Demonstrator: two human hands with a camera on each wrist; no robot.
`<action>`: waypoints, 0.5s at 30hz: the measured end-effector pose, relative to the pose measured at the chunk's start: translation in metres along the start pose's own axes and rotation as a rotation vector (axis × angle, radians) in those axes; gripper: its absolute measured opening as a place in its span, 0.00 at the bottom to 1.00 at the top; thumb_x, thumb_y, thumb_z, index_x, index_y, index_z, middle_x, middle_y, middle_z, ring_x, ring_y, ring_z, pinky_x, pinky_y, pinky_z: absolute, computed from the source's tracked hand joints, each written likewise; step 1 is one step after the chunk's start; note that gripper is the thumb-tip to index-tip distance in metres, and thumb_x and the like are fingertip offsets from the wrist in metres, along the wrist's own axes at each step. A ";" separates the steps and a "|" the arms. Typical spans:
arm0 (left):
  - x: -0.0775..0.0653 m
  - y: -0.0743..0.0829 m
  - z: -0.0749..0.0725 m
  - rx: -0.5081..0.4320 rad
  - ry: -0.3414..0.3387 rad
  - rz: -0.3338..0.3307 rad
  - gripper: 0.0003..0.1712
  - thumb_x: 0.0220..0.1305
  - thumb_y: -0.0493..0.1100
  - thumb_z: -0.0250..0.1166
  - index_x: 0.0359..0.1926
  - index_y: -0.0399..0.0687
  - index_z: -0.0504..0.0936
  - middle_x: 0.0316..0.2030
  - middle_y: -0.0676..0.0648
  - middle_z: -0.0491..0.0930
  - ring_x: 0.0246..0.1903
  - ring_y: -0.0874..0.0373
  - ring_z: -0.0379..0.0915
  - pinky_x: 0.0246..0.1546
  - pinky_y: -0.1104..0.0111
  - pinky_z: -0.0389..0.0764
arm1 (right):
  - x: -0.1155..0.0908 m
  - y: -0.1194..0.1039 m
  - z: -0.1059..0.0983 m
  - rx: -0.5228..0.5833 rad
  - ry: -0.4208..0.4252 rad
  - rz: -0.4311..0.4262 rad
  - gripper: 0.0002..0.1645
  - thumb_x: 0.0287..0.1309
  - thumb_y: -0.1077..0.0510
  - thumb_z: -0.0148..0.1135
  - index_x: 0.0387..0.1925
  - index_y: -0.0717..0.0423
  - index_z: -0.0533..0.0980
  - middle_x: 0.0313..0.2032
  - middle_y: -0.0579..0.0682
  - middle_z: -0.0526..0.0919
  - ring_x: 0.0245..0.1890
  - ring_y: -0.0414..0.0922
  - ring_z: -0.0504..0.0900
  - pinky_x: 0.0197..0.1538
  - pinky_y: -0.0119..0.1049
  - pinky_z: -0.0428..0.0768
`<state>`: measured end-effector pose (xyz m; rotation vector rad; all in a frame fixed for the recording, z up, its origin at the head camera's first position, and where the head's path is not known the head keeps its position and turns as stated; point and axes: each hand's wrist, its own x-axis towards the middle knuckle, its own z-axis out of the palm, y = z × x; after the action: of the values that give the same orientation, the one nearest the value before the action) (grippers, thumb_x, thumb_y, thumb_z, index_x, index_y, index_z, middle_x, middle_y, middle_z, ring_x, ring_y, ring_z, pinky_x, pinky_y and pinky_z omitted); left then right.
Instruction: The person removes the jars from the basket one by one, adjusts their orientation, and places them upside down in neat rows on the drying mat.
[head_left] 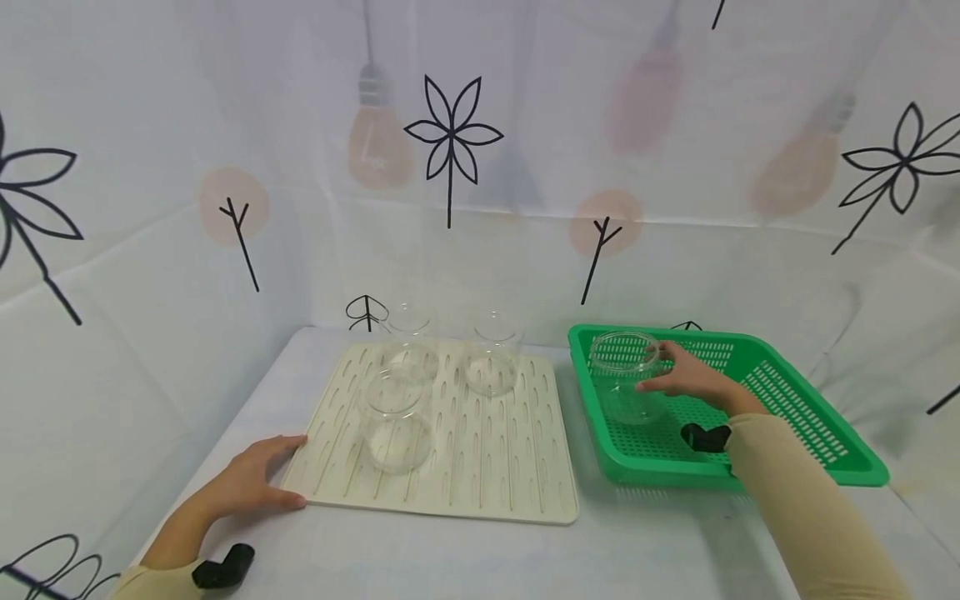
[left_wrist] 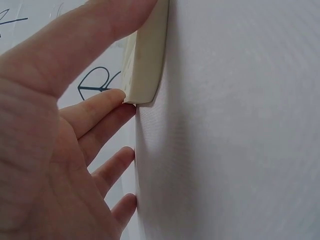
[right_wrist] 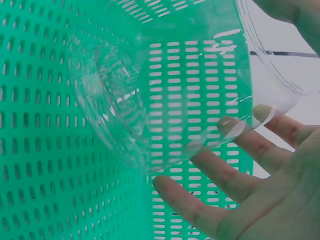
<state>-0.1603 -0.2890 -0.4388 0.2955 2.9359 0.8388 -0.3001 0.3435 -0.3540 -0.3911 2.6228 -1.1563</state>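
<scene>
In the head view my left hand (head_left: pixel 243 479) lies at the near left corner of a cream drying mat (head_left: pixel 480 467). Its thumb is along the front edge and its fingertips (left_wrist: pixel 117 95) meet the mat's side. On the right, my right hand (head_left: pixel 693 379) reaches into a green basket (head_left: pixel 615 471), its spread fingers and thumb beside a clear glass jar (head_left: pixel 630 396). The jar stands upright on the basket floor. Through the glass some fingertips (right_wrist: pixel 230 126) show in the right wrist view, the fingers nearly straight.
Three clear glass vessels stand on the mat: one near the front (head_left: pixel 397 442), one at the back left (head_left: pixel 410 354), one at the back right (head_left: pixel 492 367). A white cloth (head_left: pixel 637 550) covers the table. A patterned white curtain (head_left: pixel 510 258) hangs behind.
</scene>
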 end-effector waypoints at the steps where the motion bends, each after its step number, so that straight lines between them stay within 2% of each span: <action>1: 0.000 0.000 0.000 0.001 -0.002 0.000 0.56 0.33 0.60 0.77 0.61 0.36 0.68 0.59 0.30 0.65 0.59 0.31 0.55 0.55 0.39 0.58 | -0.001 -0.001 0.000 -0.008 0.003 -0.002 0.49 0.53 0.50 0.67 0.64 0.65 0.50 0.57 0.68 0.57 0.55 0.67 0.66 0.47 0.57 0.74; 6: 0.000 0.001 0.000 0.012 -0.010 -0.013 0.56 0.33 0.60 0.77 0.62 0.36 0.67 0.60 0.30 0.64 0.59 0.31 0.55 0.54 0.38 0.58 | -0.005 -0.010 -0.004 -0.047 0.028 -0.022 0.49 0.53 0.50 0.67 0.65 0.65 0.49 0.60 0.70 0.55 0.56 0.69 0.63 0.46 0.56 0.74; 15: -0.001 0.002 0.000 0.016 -0.005 -0.005 0.56 0.33 0.61 0.77 0.61 0.35 0.68 0.59 0.30 0.65 0.59 0.31 0.56 0.55 0.39 0.59 | -0.012 -0.028 -0.013 -0.102 0.076 -0.030 0.56 0.54 0.46 0.65 0.68 0.67 0.42 0.62 0.71 0.53 0.60 0.69 0.57 0.50 0.61 0.69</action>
<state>-0.1593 -0.2876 -0.4377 0.2910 2.9389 0.8126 -0.2888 0.3386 -0.3232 -0.4149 2.7588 -1.0693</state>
